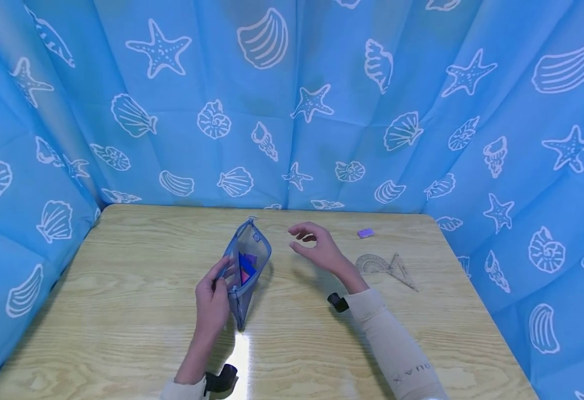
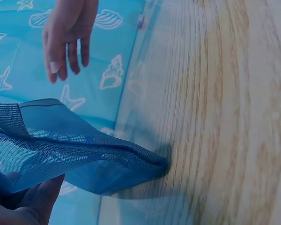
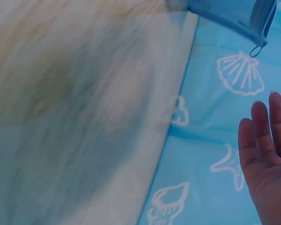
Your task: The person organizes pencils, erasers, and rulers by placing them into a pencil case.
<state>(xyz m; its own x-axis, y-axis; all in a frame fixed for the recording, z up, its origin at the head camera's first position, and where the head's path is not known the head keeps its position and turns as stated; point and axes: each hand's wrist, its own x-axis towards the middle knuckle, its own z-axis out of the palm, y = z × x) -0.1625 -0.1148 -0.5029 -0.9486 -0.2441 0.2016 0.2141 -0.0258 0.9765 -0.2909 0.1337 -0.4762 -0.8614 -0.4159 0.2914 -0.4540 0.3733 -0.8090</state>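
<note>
My left hand grips the side of a blue mesh zipper pouch, thumb on the near side. The pouch's mouth gapes, and a blue item with purple and pink bits shows inside; their kind is hard to tell. To the right of the pouch my right hand hovers over the table, fingers loosely bent with nothing between them. In the right wrist view the right hand's fingers are extended, apart from the pouch. The left wrist view shows the pouch held from below.
A purple eraser lies near the table's back right. Closer in are a clear protractor and a clear set square, touching or nearly so. A blue shell-patterned curtain hangs behind the wooden table.
</note>
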